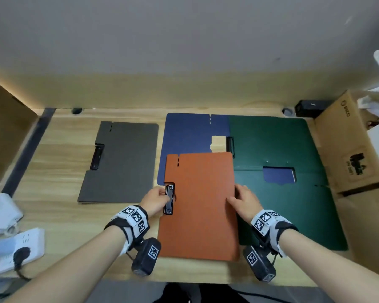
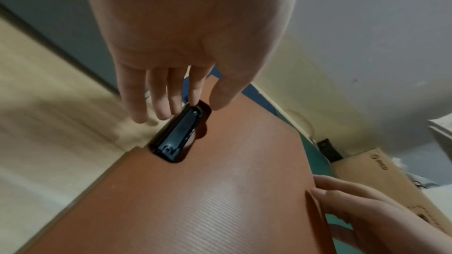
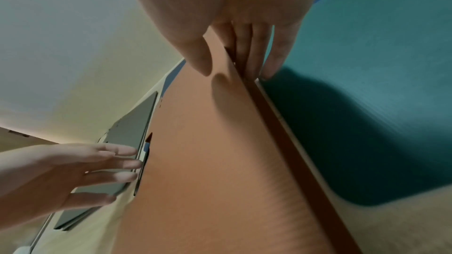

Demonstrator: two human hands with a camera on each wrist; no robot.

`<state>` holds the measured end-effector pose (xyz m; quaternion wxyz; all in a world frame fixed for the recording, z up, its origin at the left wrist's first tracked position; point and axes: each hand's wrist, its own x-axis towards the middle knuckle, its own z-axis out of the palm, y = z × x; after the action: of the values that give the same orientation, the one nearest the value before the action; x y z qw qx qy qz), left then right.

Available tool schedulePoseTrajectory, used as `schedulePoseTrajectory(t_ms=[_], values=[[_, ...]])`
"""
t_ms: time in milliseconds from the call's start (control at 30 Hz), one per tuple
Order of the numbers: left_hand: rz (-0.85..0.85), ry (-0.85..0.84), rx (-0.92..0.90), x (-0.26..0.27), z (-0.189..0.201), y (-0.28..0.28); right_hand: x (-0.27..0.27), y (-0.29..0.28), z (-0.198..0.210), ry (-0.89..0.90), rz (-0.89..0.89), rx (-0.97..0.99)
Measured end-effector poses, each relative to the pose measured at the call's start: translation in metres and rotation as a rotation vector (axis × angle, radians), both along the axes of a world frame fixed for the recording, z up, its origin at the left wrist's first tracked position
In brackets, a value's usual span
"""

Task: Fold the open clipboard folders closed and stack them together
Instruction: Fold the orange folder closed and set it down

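Observation:
A closed orange folder (image 1: 199, 204) (image 2: 208, 190) (image 3: 208, 161) lies front centre on the wooden table (image 1: 59, 171), overlapping an open blue folder (image 1: 188, 134) and an open green folder (image 1: 271, 145) (image 3: 367, 84). My left hand (image 1: 158, 197) (image 2: 188, 103) (image 3: 97, 163) touches the black clip (image 1: 169, 200) (image 2: 176, 138) on the orange folder's left edge with straight fingers. My right hand (image 1: 241, 197) (image 3: 234, 65) (image 2: 354, 210) pinches the right edge, thumb on top and fingers beneath, so that edge is slightly raised. A closed grey folder (image 1: 120, 162) (image 3: 132, 128) lies to the left.
Cardboard boxes (image 1: 348, 149) line the table's right side, with a black device (image 1: 309, 107) at the back right. A white power strip (image 1: 13, 248) and a white adapter (image 1: 2, 211) sit at the front left. A grey wall stands right behind the table.

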<state>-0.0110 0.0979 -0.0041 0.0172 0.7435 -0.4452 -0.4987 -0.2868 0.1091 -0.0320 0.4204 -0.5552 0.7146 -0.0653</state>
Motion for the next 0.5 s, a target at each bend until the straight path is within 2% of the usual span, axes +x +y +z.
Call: schedulePoseTrajectory(t_ms=[200, 300, 500], values=[[0.249, 0.033, 0.056, -0.007, -0.016, 0.002, 0.004, -0.004, -0.017, 0.125, 0.067, 0.037], [0.377, 0.159, 0.081, -0.006, -0.015, 0.001, 0.008, -0.004, -0.023, 0.174, 0.072, 0.018], [0.406, 0.309, -0.063, 0.017, -0.024, -0.006, 0.026, -0.012, -0.023, 0.181, 0.016, 0.039]])
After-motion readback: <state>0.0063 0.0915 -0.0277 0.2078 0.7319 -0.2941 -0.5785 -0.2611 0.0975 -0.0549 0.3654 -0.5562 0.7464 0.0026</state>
